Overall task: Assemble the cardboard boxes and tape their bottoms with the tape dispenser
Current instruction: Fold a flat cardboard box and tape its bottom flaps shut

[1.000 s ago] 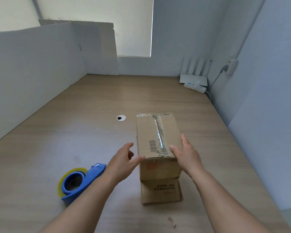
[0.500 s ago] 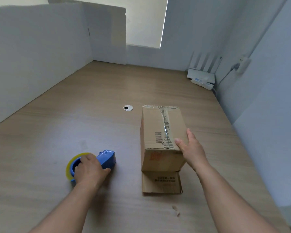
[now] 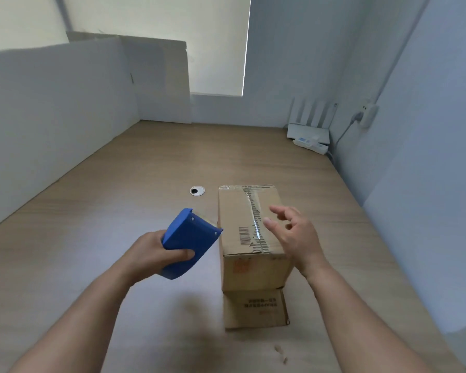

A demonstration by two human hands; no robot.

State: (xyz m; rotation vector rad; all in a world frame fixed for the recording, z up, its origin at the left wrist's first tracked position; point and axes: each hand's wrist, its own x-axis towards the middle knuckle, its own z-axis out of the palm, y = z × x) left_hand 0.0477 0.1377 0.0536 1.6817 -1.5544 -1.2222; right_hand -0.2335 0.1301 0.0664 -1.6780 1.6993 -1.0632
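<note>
Tape dispenser [image 3: 189, 244] sits gripped in my left hand [image 3: 156, 255], just left of the box [image 3: 249, 227]; my open right hand [image 3: 293, 235] hovers over its lengthwise seam.

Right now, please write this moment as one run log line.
left hand: holds blue tape dispenser, lifted | right hand: open above cardboard box | box: on table, old tape on top

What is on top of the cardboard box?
A strip of clear tape runs along the cardboard box top, with a barcode label beside it. The right hand hides part of it.
</note>
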